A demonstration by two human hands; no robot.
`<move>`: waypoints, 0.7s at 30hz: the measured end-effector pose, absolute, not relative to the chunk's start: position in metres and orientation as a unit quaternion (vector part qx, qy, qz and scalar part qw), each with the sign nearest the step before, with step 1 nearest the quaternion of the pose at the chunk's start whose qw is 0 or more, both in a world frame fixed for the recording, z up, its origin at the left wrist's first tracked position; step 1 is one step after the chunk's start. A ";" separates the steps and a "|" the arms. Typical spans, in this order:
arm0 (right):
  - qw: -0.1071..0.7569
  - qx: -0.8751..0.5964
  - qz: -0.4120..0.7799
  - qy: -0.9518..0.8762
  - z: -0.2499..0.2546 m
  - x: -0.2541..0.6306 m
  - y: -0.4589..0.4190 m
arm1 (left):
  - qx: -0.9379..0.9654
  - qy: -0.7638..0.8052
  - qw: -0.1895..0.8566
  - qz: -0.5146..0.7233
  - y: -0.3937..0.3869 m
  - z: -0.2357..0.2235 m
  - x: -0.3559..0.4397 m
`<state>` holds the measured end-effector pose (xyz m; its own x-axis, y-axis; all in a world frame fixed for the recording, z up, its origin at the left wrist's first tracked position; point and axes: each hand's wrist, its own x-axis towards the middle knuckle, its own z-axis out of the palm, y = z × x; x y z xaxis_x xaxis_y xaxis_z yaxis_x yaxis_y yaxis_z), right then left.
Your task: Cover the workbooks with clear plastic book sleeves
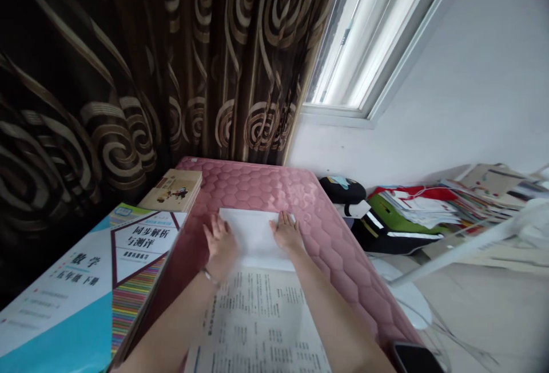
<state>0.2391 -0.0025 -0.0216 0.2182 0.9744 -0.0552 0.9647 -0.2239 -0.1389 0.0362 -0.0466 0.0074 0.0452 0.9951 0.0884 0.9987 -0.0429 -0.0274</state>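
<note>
A printed sheet of paper [261, 327] lies on the pink quilted surface [266, 185] in front of me. Over its far end is a blank white section of paper [255, 241]; I cannot tell whether this is a fold or a separate sheet. My left hand [221, 247] rests on the left edge of the white part, fingers spread, a bracelet at the wrist. Flat on its right edge lies my right hand [286, 232], fingers extended. Neither hand grips anything.
Workbooks [94, 287] are stacked on the left, with tan notebooks [174, 189] behind them. A phone [417, 358] sits at the lower right. Beyond the right edge are a white lamp [463, 250], a black and green bag [392, 218] and piled papers. A patterned curtain [231, 64] hangs behind.
</note>
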 end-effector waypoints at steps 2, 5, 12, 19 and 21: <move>0.034 -0.777 0.062 -0.625 -0.022 0.240 -0.002 | -0.783 -0.620 0.035 -0.040 -0.098 -0.004 0.056; 0.027 -0.776 0.060 -0.628 -0.022 0.241 -0.002 | -0.884 -0.453 0.015 -0.110 -0.180 -0.036 0.076; 0.026 -0.753 0.048 -0.656 -0.010 0.229 -0.010 | -0.932 -0.345 0.061 -0.091 -0.237 -0.060 0.065; 0.030 -0.678 0.100 -0.728 -0.009 0.205 -0.025 | -0.950 -0.251 0.132 -0.128 -0.232 -0.042 0.038; 0.017 -0.678 0.098 -0.728 -0.011 0.203 -0.025 | -0.940 -0.239 0.173 -0.170 -0.236 -0.048 0.036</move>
